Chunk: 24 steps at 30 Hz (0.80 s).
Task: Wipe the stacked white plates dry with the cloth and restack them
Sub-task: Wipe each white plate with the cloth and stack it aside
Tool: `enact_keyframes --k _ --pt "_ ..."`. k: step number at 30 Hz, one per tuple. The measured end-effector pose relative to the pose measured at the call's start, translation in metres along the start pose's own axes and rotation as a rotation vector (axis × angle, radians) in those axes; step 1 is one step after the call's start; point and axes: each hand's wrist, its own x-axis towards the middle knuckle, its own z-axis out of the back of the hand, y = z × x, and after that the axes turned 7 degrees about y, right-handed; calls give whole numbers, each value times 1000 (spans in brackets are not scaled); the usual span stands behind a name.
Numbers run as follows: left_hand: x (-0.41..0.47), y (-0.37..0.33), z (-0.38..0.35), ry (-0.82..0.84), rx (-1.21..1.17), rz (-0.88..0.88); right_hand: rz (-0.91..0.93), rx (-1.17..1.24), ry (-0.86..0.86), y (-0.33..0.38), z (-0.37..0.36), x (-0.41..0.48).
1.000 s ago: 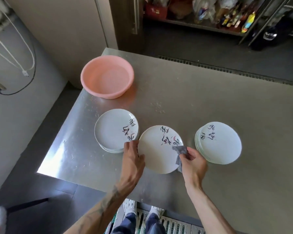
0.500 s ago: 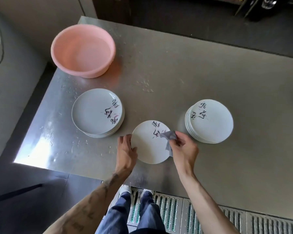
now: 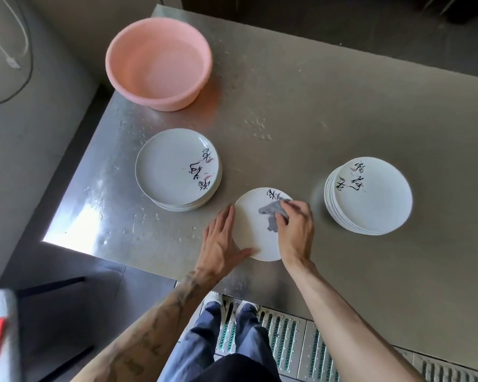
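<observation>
Head view, looking down. Near front edge of brushed steel table (image 3: 329,111): single white round plate (image 3: 250,238), black brush lettering at far rim, between two piles, touching neither. Cannot tell whether flat on the steel or slightly lifted.

Against its left rim: left hand (image 3: 221,244), fingers straight and together, thumb spread onto near rim, gripping nothing.

Over its right half: right hand (image 3: 295,232), fingers curled round crumpled grey cloth (image 3: 269,213), pressing it to plate face. Fingertips motion-blurred.

Left of plate: left stack of white plates (image 3: 174,166), face up, same lettering. Right of plate: right stack of white plates (image 3: 370,199), just beyond right hand, not touching.

Far left corner: pink round plastic basin (image 3: 158,62), upright. Droplets on steel around left stack.

Below table edge: metal floor grate (image 3: 287,340), blue trousers, white shoes.
</observation>
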Motion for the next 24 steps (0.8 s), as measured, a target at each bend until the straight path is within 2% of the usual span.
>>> enact_keyframes --k 2,7,12,17,19,24 --pt "2 -1 0 -5 0 -7 41 -14 43 15 -14 10" --pt "5 1 8 25 33 -23 338 -208 230 24 -29 2" --pt "6 4 11 69 70 -39 231 -264 122 11 -14 14" --pt "2 11 11 56 20 -71 396 -203 263 25 -34 -20" --pt "2 13 11 56 5 -75 412 -231 253 23 -31 -15" --pt "5 14 10 79 20 -51 278 -223 121 25 -27 12"
